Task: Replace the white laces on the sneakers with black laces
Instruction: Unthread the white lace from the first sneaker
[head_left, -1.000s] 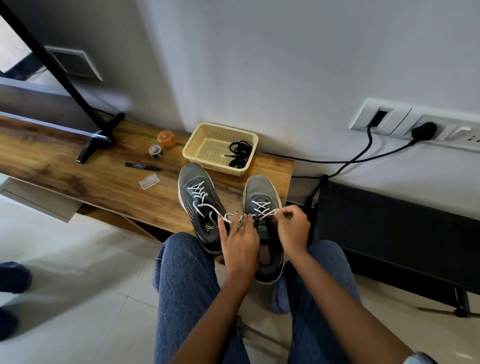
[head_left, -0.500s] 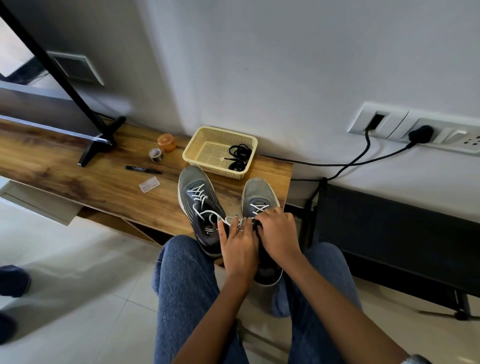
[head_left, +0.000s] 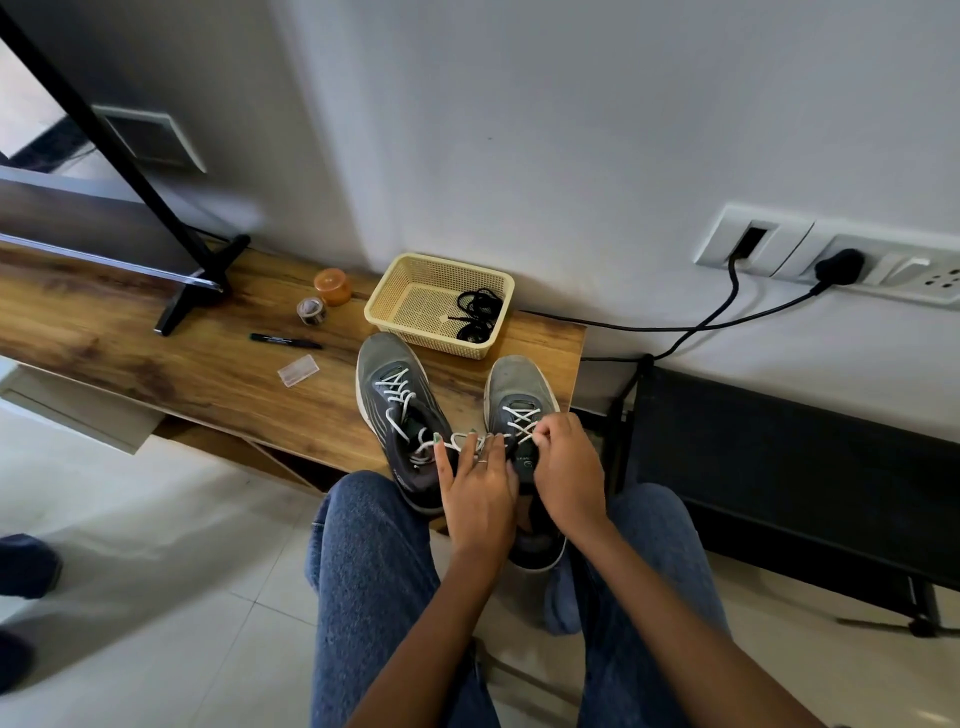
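White lace (head_left: 521, 422) pinched by curled right hand (head_left: 566, 467).

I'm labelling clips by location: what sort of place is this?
Probably a room in a home: a low wooden bench against a white wall, wall sockets with plugged cables, and a tiled floor.

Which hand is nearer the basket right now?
Right, narrowly. The right hand sits on the right sneaker, pinching its white lace, below the basket. The left hand lies slightly lower, between the sneakers.
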